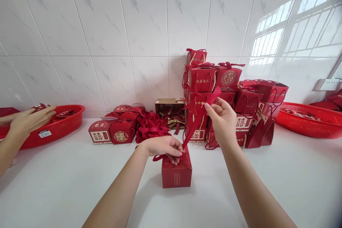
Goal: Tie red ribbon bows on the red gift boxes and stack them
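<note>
A small red box [176,176] stands on the white table in front of me, with gold print on its near side. My left hand [168,149] rests on the top of the box, its fingers pinched on the red ribbon where it meets the lid. A loop of ribbon shows left of those fingers. From the box the ribbon [196,124] runs taut up and to the right. Its upper part is pinched between the thumb and fingers of my right hand [220,114], and the free end sticks out above them.
Stacked red gift boxes [201,80] stand behind, right of centre. A ribbon pile [152,124], an open carton [170,101] and more boxes [100,128] are further left. Red baskets [77,121] flank both sides. Another person's hands [30,119] are at the left basket.
</note>
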A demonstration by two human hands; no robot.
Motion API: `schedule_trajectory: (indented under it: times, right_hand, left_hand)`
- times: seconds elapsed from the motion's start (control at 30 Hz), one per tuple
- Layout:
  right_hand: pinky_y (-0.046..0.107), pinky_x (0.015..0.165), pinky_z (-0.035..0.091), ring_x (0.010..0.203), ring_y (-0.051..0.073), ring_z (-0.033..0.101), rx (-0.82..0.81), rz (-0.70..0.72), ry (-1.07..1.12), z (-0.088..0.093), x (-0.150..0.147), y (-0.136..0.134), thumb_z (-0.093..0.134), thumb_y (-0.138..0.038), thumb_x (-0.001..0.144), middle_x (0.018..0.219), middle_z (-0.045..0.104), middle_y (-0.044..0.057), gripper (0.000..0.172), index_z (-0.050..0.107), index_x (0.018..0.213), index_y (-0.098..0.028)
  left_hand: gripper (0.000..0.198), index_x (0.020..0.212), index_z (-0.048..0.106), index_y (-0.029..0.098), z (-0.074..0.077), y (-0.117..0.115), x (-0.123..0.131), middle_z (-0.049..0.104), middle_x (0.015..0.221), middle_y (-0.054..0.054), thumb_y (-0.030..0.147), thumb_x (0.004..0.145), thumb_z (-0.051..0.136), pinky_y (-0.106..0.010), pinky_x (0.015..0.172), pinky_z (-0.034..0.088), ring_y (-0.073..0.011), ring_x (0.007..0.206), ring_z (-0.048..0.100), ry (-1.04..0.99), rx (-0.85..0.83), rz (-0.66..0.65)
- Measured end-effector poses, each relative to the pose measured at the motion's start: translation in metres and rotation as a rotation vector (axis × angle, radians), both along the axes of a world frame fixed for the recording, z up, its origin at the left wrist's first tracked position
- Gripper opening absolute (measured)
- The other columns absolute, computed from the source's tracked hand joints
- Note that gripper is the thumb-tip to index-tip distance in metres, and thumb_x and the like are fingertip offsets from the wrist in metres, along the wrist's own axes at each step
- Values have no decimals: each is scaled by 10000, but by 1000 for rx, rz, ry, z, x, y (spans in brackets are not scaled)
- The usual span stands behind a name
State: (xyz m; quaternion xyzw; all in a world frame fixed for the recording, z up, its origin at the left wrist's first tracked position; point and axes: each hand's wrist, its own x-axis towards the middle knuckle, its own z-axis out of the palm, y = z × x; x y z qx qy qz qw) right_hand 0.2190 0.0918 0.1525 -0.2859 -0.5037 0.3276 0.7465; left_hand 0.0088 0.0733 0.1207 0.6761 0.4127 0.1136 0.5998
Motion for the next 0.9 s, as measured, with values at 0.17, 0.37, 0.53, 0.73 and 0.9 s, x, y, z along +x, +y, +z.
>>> schedule_trajectory:
  times: [0.17, 0.37, 0.53, 0.73, 0.9]
  right_hand:
    - [279, 688, 550, 739, 169, 696, -36, 127, 100, 7, 1, -9, 805, -399, 640, 732, 710, 4, 303, 631, 776, -192]
    - [211, 650, 516, 670, 111, 661, -38, 201, 97, 12, 3, -18, 823, -335, 641, 695, 688, -20, 250, 661, 759, -186]
    - [178, 598, 493, 650, 89, 629, -40, 185, 85, 13, 7, -20, 822, -313, 651, 700, 674, -22, 214, 677, 745, -186]
    - [165, 594, 481, 656, 80, 607, -45, 173, 93, 14, 8, -20, 822, -297, 652, 699, 667, -23, 189, 684, 729, -195]
    - [151, 597, 465, 659, 69, 597, -42, 168, 75, 13, 8, -20, 812, -285, 669, 702, 664, -27, 161, 691, 732, -199]
  left_hand:
    - [411, 737, 602, 176, -2, -5, 9, 675, 610, 18, 539, 648, 773, -243, 552, 519, -131, 574, 659, -29, -96, -158]
    - [447, 738, 596, 183, -7, -13, 23, 671, 581, 29, 577, 621, 773, -234, 481, 505, -132, 522, 651, -21, -134, -228]
    - [445, 736, 599, 180, -7, -14, 26, 681, 581, 17, 561, 605, 788, -267, 509, 526, -145, 514, 657, -24, -136, -182]
    - [411, 729, 591, 176, -6, -14, 30, 702, 612, -4, 525, 625, 782, -305, 566, 556, -171, 543, 689, 9, -158, -132]
    - [354, 711, 575, 174, -9, -15, 38, 704, 588, -16, 467, 659, 767, -333, 585, 575, -188, 544, 696, 1, -200, -115]
